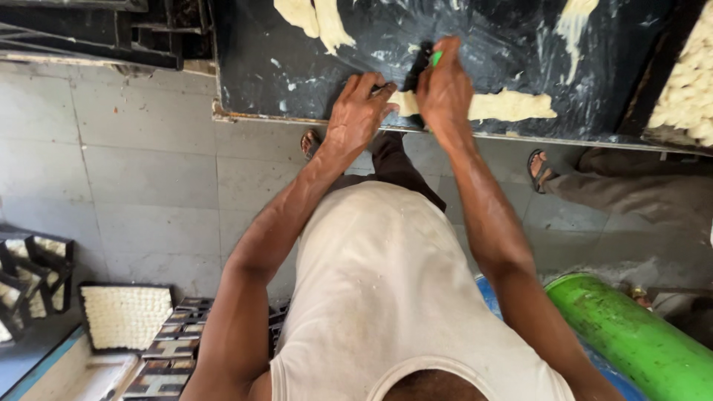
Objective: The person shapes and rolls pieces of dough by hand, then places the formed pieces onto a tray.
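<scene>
My left hand [359,111] lies flat with fingers spread on the near edge of a dark work table [312,67], pressing on the end of a long strip of pale dough [509,106]. My right hand [444,85] is closed around a small tool with a black and green handle [427,61], held just above the dough strip beside my left fingertips. More smears and strips of dough [316,18] lie farther back on the table. The tool's working end is hidden by my hands.
A tray of small cut dough pieces [687,89] sits at the table's right end. Another person's sandalled foot [541,169] and trouser leg stand at the right. A green cylinder [631,334] lies at lower right. Black trays of dough pieces [125,315] rest on the tiled floor at left.
</scene>
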